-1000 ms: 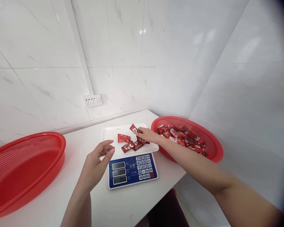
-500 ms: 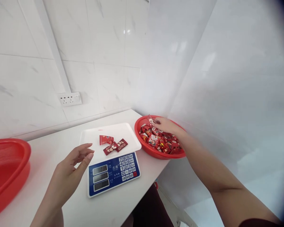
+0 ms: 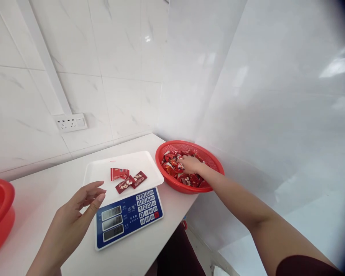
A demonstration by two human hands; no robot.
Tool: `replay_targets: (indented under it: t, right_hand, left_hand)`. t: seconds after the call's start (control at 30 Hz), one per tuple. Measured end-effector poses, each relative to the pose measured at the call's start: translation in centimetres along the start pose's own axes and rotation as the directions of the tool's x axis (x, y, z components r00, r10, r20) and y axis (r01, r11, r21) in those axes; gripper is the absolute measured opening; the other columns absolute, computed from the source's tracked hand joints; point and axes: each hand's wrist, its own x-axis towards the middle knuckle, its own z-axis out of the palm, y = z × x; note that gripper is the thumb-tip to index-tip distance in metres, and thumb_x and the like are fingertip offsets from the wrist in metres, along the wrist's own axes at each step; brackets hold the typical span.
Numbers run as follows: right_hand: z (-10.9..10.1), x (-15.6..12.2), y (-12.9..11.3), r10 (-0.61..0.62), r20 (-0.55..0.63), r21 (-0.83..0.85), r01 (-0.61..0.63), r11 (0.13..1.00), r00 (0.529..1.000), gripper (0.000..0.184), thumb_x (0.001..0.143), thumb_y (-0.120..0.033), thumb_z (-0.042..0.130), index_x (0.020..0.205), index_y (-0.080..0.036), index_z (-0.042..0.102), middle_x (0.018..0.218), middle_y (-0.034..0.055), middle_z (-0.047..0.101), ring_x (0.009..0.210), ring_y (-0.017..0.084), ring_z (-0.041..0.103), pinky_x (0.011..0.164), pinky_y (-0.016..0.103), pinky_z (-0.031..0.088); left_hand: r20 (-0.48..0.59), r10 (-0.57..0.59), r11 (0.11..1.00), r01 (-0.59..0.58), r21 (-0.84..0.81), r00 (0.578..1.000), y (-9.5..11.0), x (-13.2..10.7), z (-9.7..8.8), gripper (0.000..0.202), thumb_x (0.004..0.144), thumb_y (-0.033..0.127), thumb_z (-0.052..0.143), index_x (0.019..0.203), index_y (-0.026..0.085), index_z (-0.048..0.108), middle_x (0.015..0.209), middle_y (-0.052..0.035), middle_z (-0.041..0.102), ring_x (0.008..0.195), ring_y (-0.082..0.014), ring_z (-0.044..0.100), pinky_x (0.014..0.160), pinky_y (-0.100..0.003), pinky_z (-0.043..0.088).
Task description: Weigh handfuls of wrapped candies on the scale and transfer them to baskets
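Note:
My left hand [image 3: 70,218] hovers beside the left edge of a digital scale [image 3: 129,218], fingers apart and holding nothing. On the scale's white tray [image 3: 96,172] lie three small red snack packets: a brighter one [image 3: 119,173] and two darker ones, one [image 3: 124,184] partly overlapping the other [image 3: 139,179]. My right hand [image 3: 191,164] is down in a red plastic basket [image 3: 175,185] full of similar packets. Its fingers close on a red packet [image 3: 179,167] near the middle of the heap; the fingertips are partly hidden.
At the left edge stands another red basket [image 3: 0,211], cut off by the frame. The white table [image 3: 138,249] meets a tiled wall with a power socket [image 3: 71,122]. A smooth pale wall [image 3: 261,153] rises right beside the full basket.
My right hand has lowered from the basket's back rim, where it held a dark red packet, into the heap. My left hand stays open by the scale. The view has shifted slightly right.

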Motion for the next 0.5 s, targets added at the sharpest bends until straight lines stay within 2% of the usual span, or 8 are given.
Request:
replay_targets:
  t: [0.1, 0.17, 0.23, 0.33, 0.4, 0.5]
  right_hand:
    - [-1.0, 0.0, 1.0, 0.061, -0.036, -0.016, -0.061, 0.998, 0.998, 0.068, 0.069, -0.022, 0.068, 0.134, -0.022, 0.048, 0.142, 0.0197, 0.035, 0.129, 0.040, 0.031, 0.095, 0.055, 0.033]
    - [-1.1, 0.2, 0.8, 0.037, -0.031, 0.001, -0.037, 0.999, 0.999, 0.055, 0.071, -0.025, 0.066, 0.126, -0.023, 0.056, 0.143, 0.0159, 0.036, 0.132, 0.038, 0.028, 0.099, 0.055, 0.029]
    - [-0.6, 0.5, -0.1, 0.002, 0.007, 0.029, -0.002, 1.000, 1.000, 0.037, 0.075, -0.030, 0.063, 0.111, -0.022, 0.065, 0.133, 0.0142, 0.050, 0.124, 0.035, 0.041, 0.098, 0.049, 0.034]
    - [0.5, 1.4, -2.1, 0.021, 0.114, 0.051, -0.027, 0.998, 0.993, 0.024, 0.070, -0.031, 0.067, 0.089, -0.017, 0.071, 0.098, 0.0160, 0.067, 0.097, 0.033, 0.061, 0.084, 0.045, 0.045]
    - [1.1, 2.2, -3.1, 0.059, 0.156, 0.059, -0.069, 0.996, 0.986, 0.024, 0.063, -0.027, 0.073, 0.084, -0.016, 0.071, 0.085, 0.0157, 0.068, 0.089, 0.034, 0.064, 0.079, 0.046, 0.047]
    - [1.5, 3.2, -3.6, 0.070, 0.139, 0.120, -0.087, 0.989, 0.988, 0.040, 0.052, -0.022, 0.079, 0.091, -0.020, 0.070, 0.083, 0.0105, 0.070, 0.083, 0.030, 0.065, 0.076, 0.042, 0.050]
  left_hand:
    - [0.009, 0.005, 1.000, -0.005, -0.001, 1.000, 0.1, 0.1, 0.1, 0.048, 0.075, 0.060, 0.049, 0.112, 0.030, 0.058, 0.097, -0.0039, 0.071, 0.088, -0.0224, 0.067, 0.058, -0.027, 0.054]
    - [0.024, 0.001, 1.000, -0.001, -0.002, 1.000, 0.2, 0.1, 0.2, 0.048, 0.075, 0.061, 0.049, 0.112, 0.030, 0.058, 0.096, -0.0038, 0.071, 0.089, -0.0224, 0.067, 0.058, -0.027, 0.054]
    - [0.037, -0.003, 1.000, 0.003, 0.001, 0.999, 0.2, 0.2, 0.3, 0.049, 0.075, 0.061, 0.049, 0.112, 0.031, 0.058, 0.097, -0.0033, 0.071, 0.089, -0.0223, 0.067, 0.058, -0.027, 0.054]
    - [0.028, 0.004, 1.000, -0.004, -0.001, 1.000, 0.2, 0.2, 0.3, 0.048, 0.075, 0.061, 0.049, 0.112, 0.031, 0.058, 0.098, -0.0036, 0.070, 0.089, -0.0222, 0.066, 0.057, -0.026, 0.053]
    - [0.018, 0.010, 1.000, -0.010, -0.009, 1.000, 0.2, 0.2, 0.3, 0.048, 0.075, 0.060, 0.050, 0.111, 0.030, 0.058, 0.097, -0.0042, 0.070, 0.089, -0.0223, 0.066, 0.057, -0.026, 0.053]
    - [0.014, -0.003, 1.000, 0.003, -0.014, 1.000, 0.4, 0.1, 0.1, 0.048, 0.075, 0.060, 0.050, 0.111, 0.031, 0.058, 0.097, -0.0036, 0.070, 0.088, -0.0219, 0.067, 0.057, -0.026, 0.053]
